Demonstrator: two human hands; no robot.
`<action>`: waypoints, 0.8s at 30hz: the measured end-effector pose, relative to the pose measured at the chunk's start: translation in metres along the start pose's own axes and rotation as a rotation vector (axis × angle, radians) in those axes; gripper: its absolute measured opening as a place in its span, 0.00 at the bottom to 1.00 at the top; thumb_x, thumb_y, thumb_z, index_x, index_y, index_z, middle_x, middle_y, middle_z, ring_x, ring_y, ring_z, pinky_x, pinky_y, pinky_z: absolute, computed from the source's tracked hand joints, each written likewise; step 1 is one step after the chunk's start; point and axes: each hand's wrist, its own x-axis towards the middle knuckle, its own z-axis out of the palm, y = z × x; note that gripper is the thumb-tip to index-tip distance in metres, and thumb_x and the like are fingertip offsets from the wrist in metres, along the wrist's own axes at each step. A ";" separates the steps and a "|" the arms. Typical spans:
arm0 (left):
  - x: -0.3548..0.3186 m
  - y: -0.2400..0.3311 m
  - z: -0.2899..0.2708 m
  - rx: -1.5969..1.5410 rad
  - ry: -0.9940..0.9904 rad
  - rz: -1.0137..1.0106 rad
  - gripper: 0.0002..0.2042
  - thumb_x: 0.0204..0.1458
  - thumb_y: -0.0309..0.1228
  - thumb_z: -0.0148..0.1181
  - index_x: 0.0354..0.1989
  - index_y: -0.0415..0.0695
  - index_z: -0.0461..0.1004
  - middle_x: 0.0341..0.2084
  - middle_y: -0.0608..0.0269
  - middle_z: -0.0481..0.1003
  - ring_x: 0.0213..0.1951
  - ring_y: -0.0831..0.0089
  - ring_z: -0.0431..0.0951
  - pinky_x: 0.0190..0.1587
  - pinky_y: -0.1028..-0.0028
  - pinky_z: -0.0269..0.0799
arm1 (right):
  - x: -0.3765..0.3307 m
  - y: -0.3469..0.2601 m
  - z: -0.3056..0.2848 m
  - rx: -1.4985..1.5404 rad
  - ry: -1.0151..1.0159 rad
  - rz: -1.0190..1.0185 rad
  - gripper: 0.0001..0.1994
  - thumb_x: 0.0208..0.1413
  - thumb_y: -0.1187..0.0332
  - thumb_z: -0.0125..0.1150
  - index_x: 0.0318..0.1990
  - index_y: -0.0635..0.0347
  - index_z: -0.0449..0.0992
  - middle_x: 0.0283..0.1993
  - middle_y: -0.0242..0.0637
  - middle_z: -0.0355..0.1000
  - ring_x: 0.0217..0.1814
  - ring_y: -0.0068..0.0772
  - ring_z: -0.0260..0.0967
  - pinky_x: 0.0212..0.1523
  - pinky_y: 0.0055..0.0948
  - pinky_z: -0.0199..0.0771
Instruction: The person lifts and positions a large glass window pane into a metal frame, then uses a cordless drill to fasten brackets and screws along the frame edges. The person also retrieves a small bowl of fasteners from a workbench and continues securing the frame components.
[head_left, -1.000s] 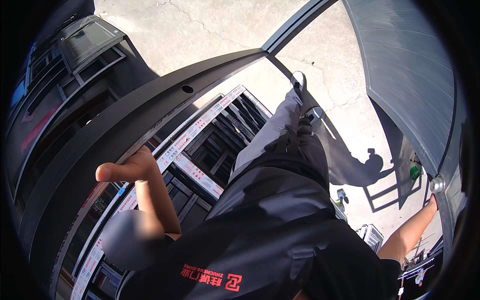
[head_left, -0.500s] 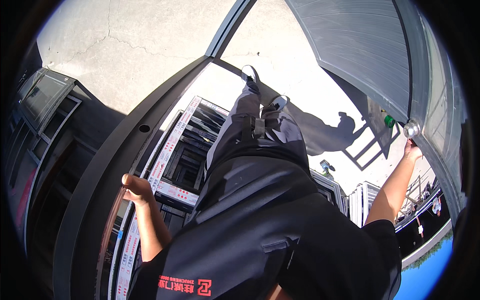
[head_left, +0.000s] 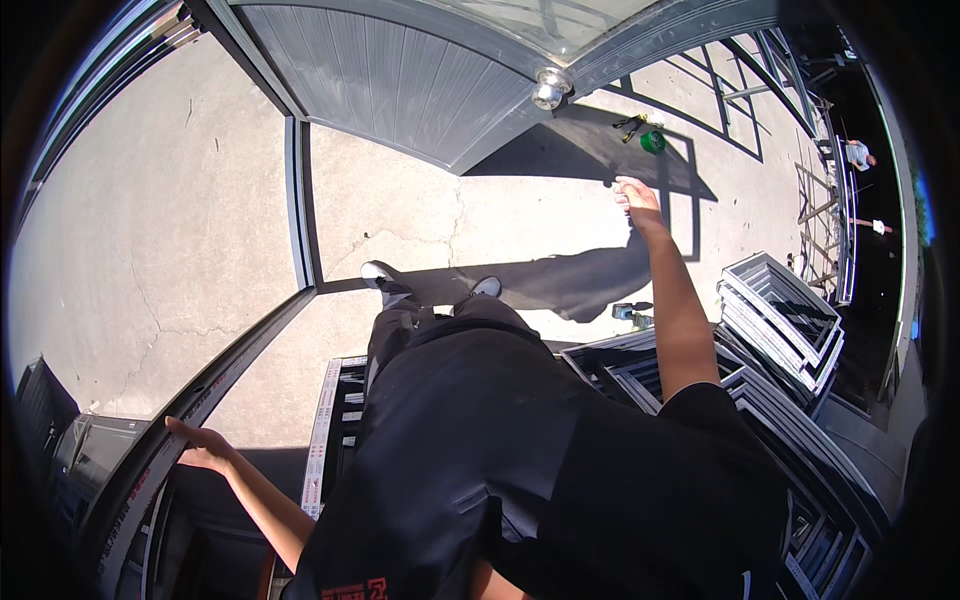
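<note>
My left hand (head_left: pixel 204 446) is at the lower left, its fingers closed around the edge of a dark door frame (head_left: pixel 225 380) with a protective strip on it. My right hand (head_left: pixel 638 203) is raised at the upper right, fingers loosely apart, with nothing in it. Beyond it is a grey panelled door (head_left: pixel 390 80) with a glazed upper part, standing swung out from the frame. A shiny round knob (head_left: pixel 549 90) sits on the door's edge, apart from my right hand.
Stacked window frames (head_left: pixel 775 320) lie to the right, and more taped frames (head_left: pixel 322 430) are beside my legs. A green roll (head_left: pixel 652 142) and a blue-grey tool (head_left: pixel 630 313) rest on the concrete floor (head_left: pixel 400 200). Another person (head_left: pixel 859 155) is far right.
My right hand has come away from the knob. The view has turned, so the door now shows at the upper middle instead of the upper right. My left hand stays on the frame.
</note>
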 end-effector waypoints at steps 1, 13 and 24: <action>-0.001 0.003 0.001 0.073 0.000 0.065 0.34 0.62 0.47 0.63 0.57 0.21 0.65 0.52 0.32 0.73 0.52 0.51 0.76 0.56 0.58 0.73 | -0.020 0.037 0.000 -0.081 -0.043 -0.011 0.14 0.65 0.65 0.56 0.53 0.62 0.78 0.43 0.31 0.79 0.41 0.25 0.75 0.45 0.25 0.75; -0.158 -0.020 0.105 0.657 -0.506 -0.502 0.41 0.56 0.63 0.60 0.54 0.28 0.74 0.51 0.33 0.77 0.51 0.38 0.78 0.52 0.51 0.75 | -0.333 0.354 0.030 -0.440 -0.592 0.179 0.09 0.51 0.64 0.59 0.30 0.57 0.83 0.37 0.47 0.81 0.44 0.49 0.79 0.46 0.43 0.78; -0.352 0.300 0.307 -0.097 -1.925 0.617 0.11 0.55 0.36 0.64 0.38 0.42 0.84 0.43 0.50 0.82 0.48 0.56 0.82 0.54 0.63 0.77 | -0.235 0.357 -0.079 -0.005 0.055 0.431 0.21 0.58 0.62 0.60 0.55 0.65 0.78 0.40 0.44 0.81 0.38 0.35 0.80 0.41 0.36 0.79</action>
